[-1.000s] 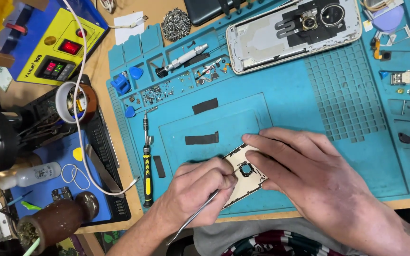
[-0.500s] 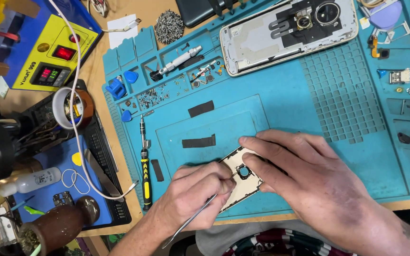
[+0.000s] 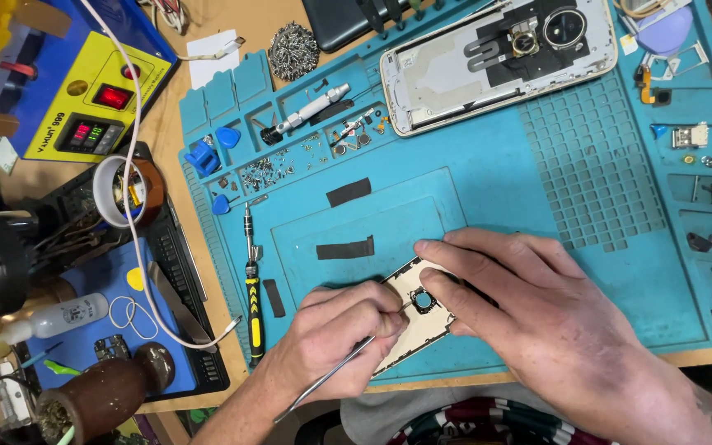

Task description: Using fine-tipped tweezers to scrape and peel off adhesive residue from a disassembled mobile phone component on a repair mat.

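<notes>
A small cream-coloured phone cover panel (image 3: 418,317) is pinned flat on the teal silicone repair mat (image 3: 488,165), near its front edge, between both hands. The panel is thin and rigid-looking, with a rounded corner and a dark round cutout ringed in blue at its middle. The right hand (image 3: 537,321) is laid over the panel's right side, fingers spread and pressed down on its upper edge. The left hand (image 3: 335,334) is closed in a pinch around a slim metal probe (image 3: 331,379), whose tip is brought to the panel beside the round cutout; the shaft runs back down-left past the wrist. Both hands are close together, almost touching over the panel. Elsewhere on the mat: two black tape strips (image 3: 346,221) just above the hands, a yellow-and-black precision screwdriver (image 3: 251,297) lying lengthwise to the left, loose screws (image 3: 269,171) in moulded trays, blue plastic picks (image 3: 226,137). An opened phone chassis (image 3: 496,62), pale metal with a black camera module, lies at the top. A coil of brass wool (image 3: 292,51) sits off the mat's top-left corner.
</notes>
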